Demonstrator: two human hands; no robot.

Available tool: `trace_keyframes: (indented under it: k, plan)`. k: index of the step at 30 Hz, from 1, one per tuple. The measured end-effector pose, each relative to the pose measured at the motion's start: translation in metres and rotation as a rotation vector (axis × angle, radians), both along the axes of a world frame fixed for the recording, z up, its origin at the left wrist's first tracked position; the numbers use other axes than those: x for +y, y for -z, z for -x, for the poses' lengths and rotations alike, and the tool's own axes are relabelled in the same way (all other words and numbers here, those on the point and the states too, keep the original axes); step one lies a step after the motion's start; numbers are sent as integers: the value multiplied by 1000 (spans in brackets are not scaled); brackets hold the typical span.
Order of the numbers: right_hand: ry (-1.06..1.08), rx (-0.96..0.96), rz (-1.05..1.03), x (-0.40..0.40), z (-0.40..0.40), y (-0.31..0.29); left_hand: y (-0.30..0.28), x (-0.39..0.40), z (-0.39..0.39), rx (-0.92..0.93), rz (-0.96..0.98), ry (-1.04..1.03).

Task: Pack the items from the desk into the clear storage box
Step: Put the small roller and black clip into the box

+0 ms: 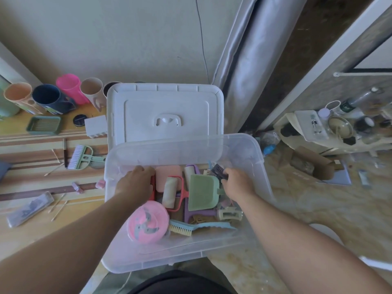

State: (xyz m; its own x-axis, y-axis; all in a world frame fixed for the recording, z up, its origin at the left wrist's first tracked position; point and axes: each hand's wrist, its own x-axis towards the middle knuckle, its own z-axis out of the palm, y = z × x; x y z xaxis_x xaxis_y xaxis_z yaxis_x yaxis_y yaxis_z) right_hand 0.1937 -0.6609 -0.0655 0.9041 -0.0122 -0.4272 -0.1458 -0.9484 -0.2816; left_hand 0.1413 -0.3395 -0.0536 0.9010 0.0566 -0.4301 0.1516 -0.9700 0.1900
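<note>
The clear storage box rests on my lap, its white lid standing open behind it. Inside lie a pink round lidded container, a pink pad, a red-framed roller, a green dustpan, a blue brush and a beige hair claw. My left hand reaches into the box's left side, fingers curled on a red item that is mostly hidden. My right hand is shut on a black comb-like clip at the box's back right.
On the wooden desk at left stand several cups, a green soap dish, a white ridged block, a green brush, cotton swabs and a clear pencil case. A cluttered low stand and cardboard box sit right.
</note>
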Motion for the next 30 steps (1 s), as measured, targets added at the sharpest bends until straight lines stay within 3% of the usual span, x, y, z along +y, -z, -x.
trace_keyframes:
  k: [4,9,12,14,16,19,23,27,30]
  plan:
    - [-70,14,-43,-1,4,-2,-3,3,-1,27,32,-32]
    - [-237,-86,115,6,14,-5,-13,-1,2,41,89,-28]
    - [-273,52,93,11,18,-5,-21,-3,10,111,152,0]
    - [-255,32,83,18,20,-10,-30,-2,16,116,222,6]
    - [-232,-163,-28,34,22,-22,-43,2,20,-1,325,13]
    - [-287,-421,-224,81,23,-46,-71,18,26,-334,461,-5]
    - [-417,-605,-432,168,22,-81,-98,73,38,-585,530,-151]
    - [-589,-708,-542,265,22,-99,-68,163,56,-499,425,-391]
    - [-693,-610,-571,337,35,-93,-36,227,79,-320,301,-517]
